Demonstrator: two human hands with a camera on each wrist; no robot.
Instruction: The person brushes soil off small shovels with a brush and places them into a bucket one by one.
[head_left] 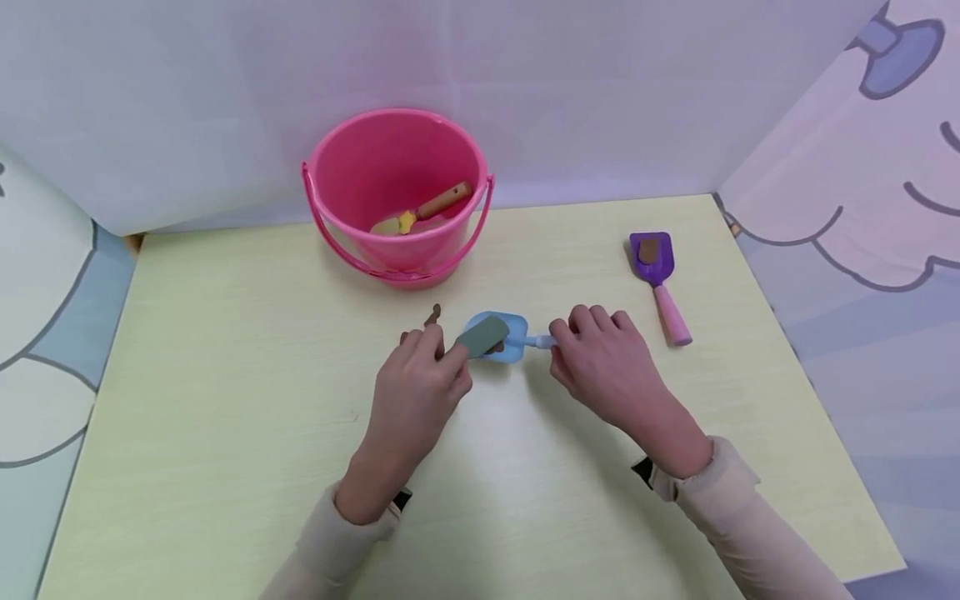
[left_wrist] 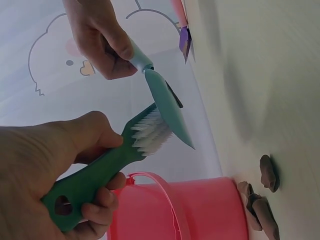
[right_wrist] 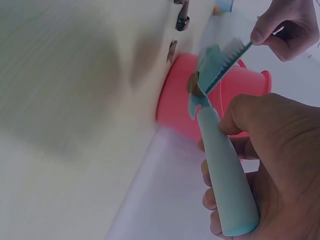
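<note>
My left hand (head_left: pixel 415 387) grips a green brush (head_left: pixel 482 336) by its handle. White bristles (left_wrist: pixel 150 132) touch or nearly touch the blade of a light-blue toy shovel (head_left: pixel 514 323). That shovel's pale handle (right_wrist: pixel 227 175) is wrapped by the fingers of my right hand (head_left: pixel 611 367). On the blade lies a brown piece (right_wrist: pixel 194 85), partly covered by the brush in the head view. The shovel appears raised above the table in the wrist views. Several brown pieces (left_wrist: pixel 268 172) lie on the tabletop beside my left hand, which partly hides them in the head view.
A pink bucket (head_left: pixel 412 271) with a hanging handle stands at the back. Inside it lies a tool with a brown handle (head_left: pixel 446 200) and a yellow collar. To the right rests a purple shovel (head_left: pixel 655 268) with a pink handle, bearing a brown piece. Cloth walls border the table (head_left: pixel 225 358).
</note>
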